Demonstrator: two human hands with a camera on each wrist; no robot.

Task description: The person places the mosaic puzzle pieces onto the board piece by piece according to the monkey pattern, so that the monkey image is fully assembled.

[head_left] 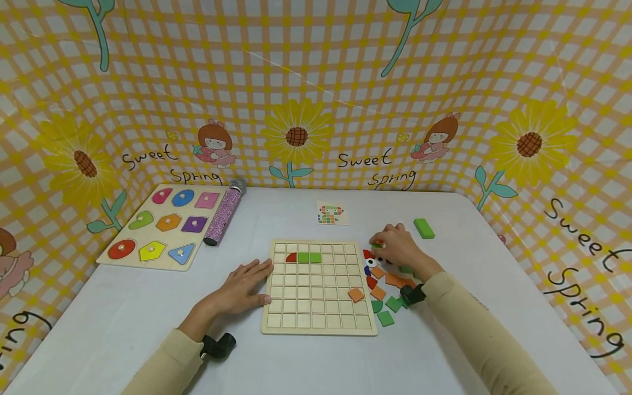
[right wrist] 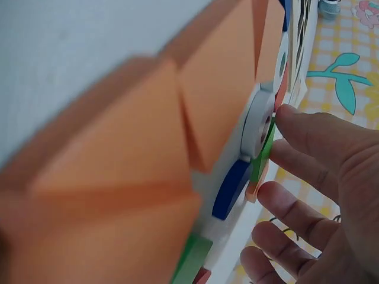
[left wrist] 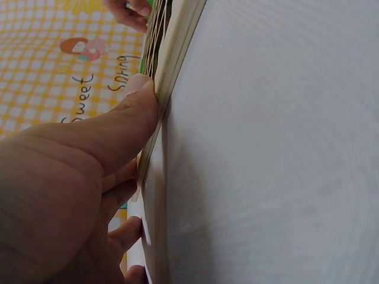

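Wooden board part-filled, loose pieces under sorting

You are resting your left hand against the board's left edge, fingers stretched out. Right of the board, your right hand is bending its fingers at a green piece; whether they are gripping it, I cannot tell. On the board, a red piece and two green squares are sitting in one row. You are apparently selecting a piece; next is probably calling for matching the card beyond the board.
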